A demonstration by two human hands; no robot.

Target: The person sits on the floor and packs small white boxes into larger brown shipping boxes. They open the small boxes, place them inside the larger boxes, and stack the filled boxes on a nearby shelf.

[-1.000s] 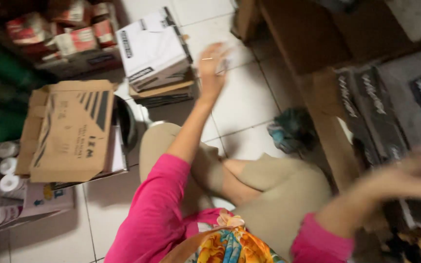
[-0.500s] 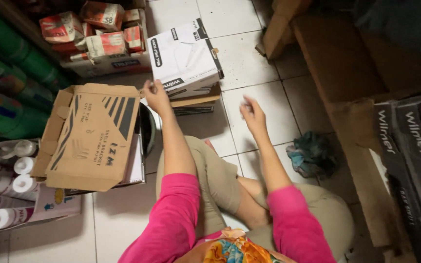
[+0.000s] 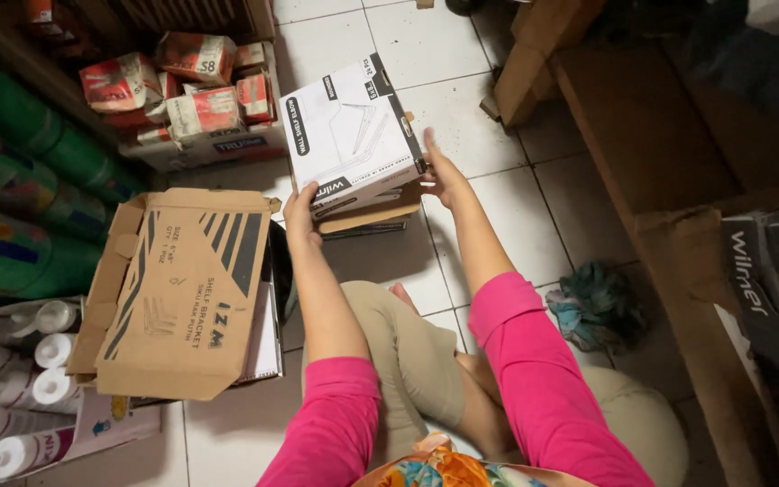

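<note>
A white flat box (image 3: 346, 135) with black print lies on top of a small stack of brown and dark boxes (image 3: 367, 219) on the tiled floor in front of me. My left hand (image 3: 301, 210) grips its near left corner. My right hand (image 3: 441, 170) holds its right edge, fingers spread along the side. Both arms wear pink sleeves and reach forward over my folded legs.
An open brown cardboard box (image 3: 178, 289) sits at my left. Green rolls (image 3: 20, 171) and white tubes (image 3: 20, 388) line the left edge. Red packets (image 3: 187, 90) fill a carton beyond. A wooden pallet (image 3: 642, 126), black boxes (image 3: 777, 298) and a crumpled rag (image 3: 592, 302) lie right.
Both hands have moved forward onto the white box; half a second ago the left touched its near corner and the right hovered free over the floor.
</note>
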